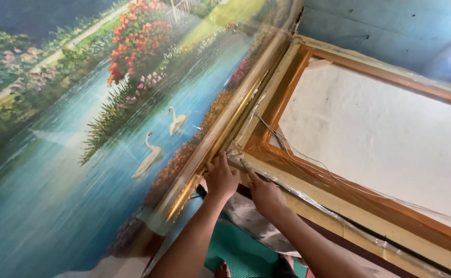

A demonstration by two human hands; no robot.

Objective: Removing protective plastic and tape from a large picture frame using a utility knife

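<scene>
The big painting (97,128), a lake scene with two white swans and red flowers, filled the view to the left of the fingers, its gold frame edge running up and away from them under a skin of clear plastic wrap. To the right of the fingers lay the back of a second picture (380,139), a pale canvas inside a wooden frame (287,154) of orange and cream strips, also wrapped in shiny film, with a thin wire (308,159) strung across its inner edge. The left hand (220,179) rested at the corner where the two frames met, fingers curled and pressing on the gold edge, apparently pinching at the film; whether they truly gripped anything could not be told. The right hand (264,194) sat just beside it, forefinger stretched out onto the wooden frame's corner, the other fingers loosely bent and holding nothing visible. The wooden frame looked stiff and fairly light but awkward in size, best taken by its solid rails, not the canvas, which would dent; the film looked slippery and easily torn. Below the wrists showed a teal mat (236,252). No labels or signs were visible.
</scene>
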